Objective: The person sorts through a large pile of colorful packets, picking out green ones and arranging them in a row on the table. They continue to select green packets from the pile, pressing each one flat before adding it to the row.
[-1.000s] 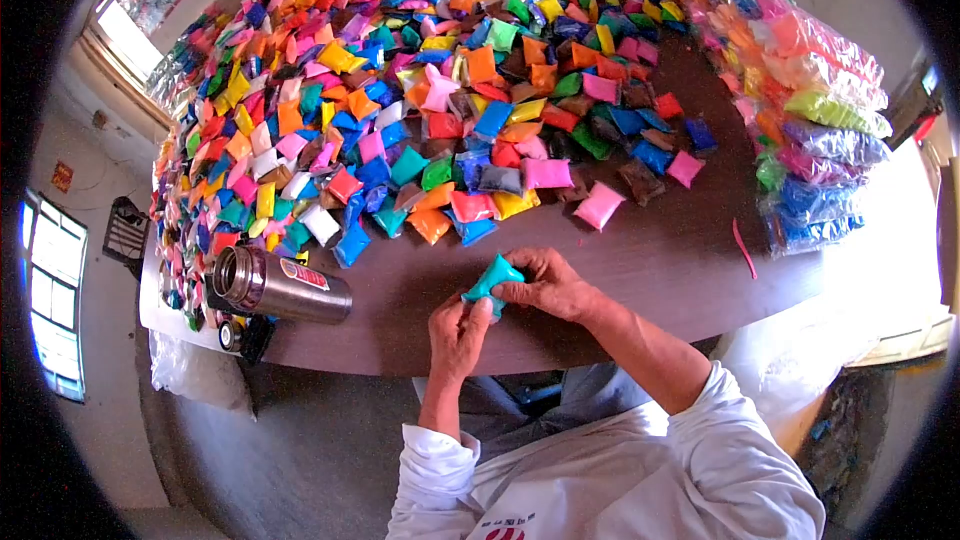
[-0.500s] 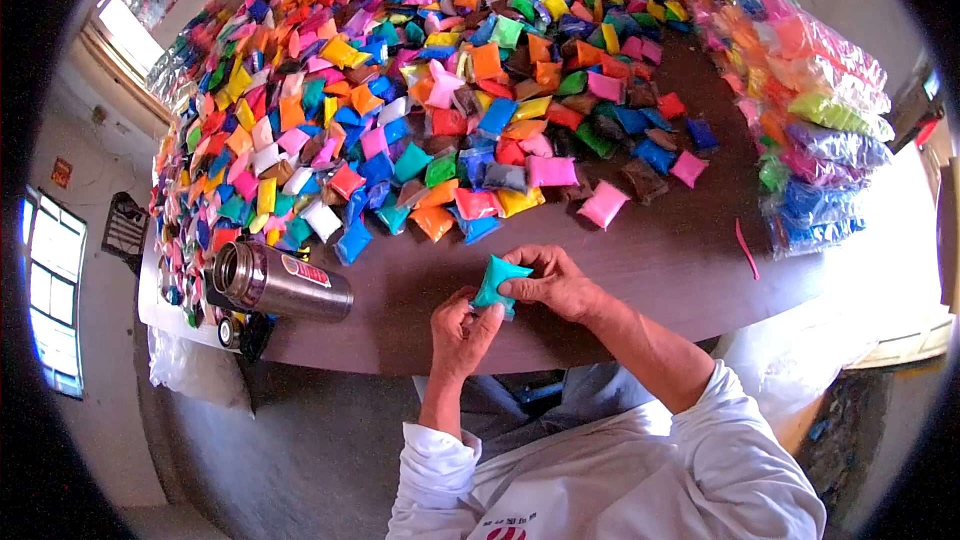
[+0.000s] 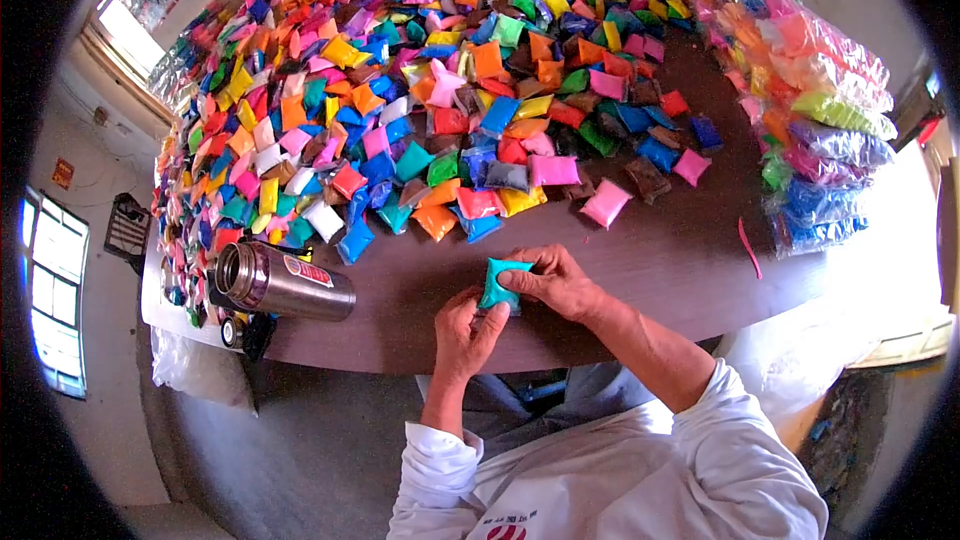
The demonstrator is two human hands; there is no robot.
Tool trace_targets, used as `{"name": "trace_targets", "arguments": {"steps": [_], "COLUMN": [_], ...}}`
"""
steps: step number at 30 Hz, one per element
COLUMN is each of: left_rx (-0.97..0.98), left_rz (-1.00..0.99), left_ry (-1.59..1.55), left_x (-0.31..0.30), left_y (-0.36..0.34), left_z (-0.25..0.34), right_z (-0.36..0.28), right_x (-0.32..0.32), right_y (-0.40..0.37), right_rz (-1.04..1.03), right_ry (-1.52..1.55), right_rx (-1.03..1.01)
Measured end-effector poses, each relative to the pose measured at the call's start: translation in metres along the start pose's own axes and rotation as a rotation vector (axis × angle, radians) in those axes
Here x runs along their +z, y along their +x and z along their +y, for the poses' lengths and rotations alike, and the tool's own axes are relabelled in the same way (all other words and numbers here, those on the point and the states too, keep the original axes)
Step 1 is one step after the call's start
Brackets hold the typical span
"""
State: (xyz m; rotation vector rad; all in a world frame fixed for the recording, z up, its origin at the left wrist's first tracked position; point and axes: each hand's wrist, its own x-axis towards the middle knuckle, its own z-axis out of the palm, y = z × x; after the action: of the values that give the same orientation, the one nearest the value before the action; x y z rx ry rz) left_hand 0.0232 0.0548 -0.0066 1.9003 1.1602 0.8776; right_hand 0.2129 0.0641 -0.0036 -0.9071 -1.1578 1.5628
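Note:
A small teal plastic packet [image 3: 497, 285], puffed like a little pillow, is held between my two hands above the front edge of the table. My left hand [image 3: 466, 328] pinches its lower edge with thumb and fingers. On its upper right side, my right hand [image 3: 556, 284] grips it, the thumb pressed across its face. Beyond my hands spreads a large heap of colourful packets [image 3: 430, 155]. A pink packet [image 3: 605, 203] lies nearest to my right hand, apart from the heap's front.
An open steel flask [image 3: 290, 285] lies on its side at the left of the brown table [image 3: 680, 275]. Stacked bags of coloured packets [image 3: 835, 150] line the right edge. A thin pink strip [image 3: 749, 248] lies near them. A clear plastic bag [image 3: 200, 365] hangs below the left edge.
The teal packet has turned slightly between my hands, now more upright and squared to view. Both hands keep hold with little movement. The view has shifted very slightly.

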Motion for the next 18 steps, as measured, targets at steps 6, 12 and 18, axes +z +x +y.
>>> {"name": "trace_targets", "arguments": {"steps": [6,12,18], "left_rx": [-0.085,0.025,-0.065], "left_rz": [0.008,-0.036,0.024], "left_ry": [-0.123,0.065,-0.160], "left_x": [0.001,0.000,0.004], "left_y": [-0.001,-0.001,-0.004], "left_z": [-0.001,-0.001,-0.010], "right_z": [0.006,0.006,0.000], "right_x": [0.001,-0.001,-0.001], "right_y": [0.003,0.004,0.002], "right_rz": [-0.108,-0.044,-0.019], "right_ry": [0.007,-0.153,0.080], "right_rx": [-0.054,-0.019,0.174]}}
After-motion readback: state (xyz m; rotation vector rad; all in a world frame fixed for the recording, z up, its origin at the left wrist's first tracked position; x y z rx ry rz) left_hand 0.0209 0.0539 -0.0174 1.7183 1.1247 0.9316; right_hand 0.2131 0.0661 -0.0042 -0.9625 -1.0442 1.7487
